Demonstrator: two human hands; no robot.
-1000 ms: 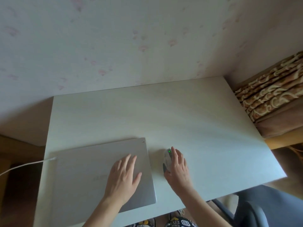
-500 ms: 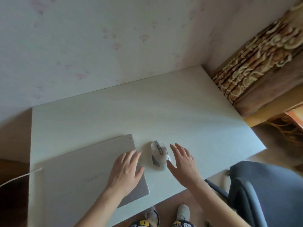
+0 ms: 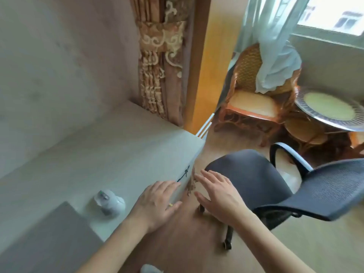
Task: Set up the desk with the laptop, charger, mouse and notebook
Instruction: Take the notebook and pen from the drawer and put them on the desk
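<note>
The closed grey laptop (image 3: 45,243) lies on the pale desk (image 3: 110,146) at the lower left, partly cut off by the frame edge. A white mouse (image 3: 110,202) with a small green light rests on the desk just right of the laptop. My left hand (image 3: 157,203) hovers flat over the desk's front right edge, fingers spread, holding nothing. Beyond the desk, over the floor and close to the seat of the office chair (image 3: 275,186), my right hand (image 3: 220,194) is open and empty. No charger or notebook is in view.
A dark mesh office chair on castors stands right of the desk. Behind it are a wicker armchair (image 3: 254,97) and a round glass-topped table (image 3: 331,107) by the window. Patterned curtains (image 3: 159,62) hang at the desk's far right corner.
The view has swung sharply right. My right hand let go of the mouse and moved off the desk toward the chair. My left hand left the laptop lid.
</note>
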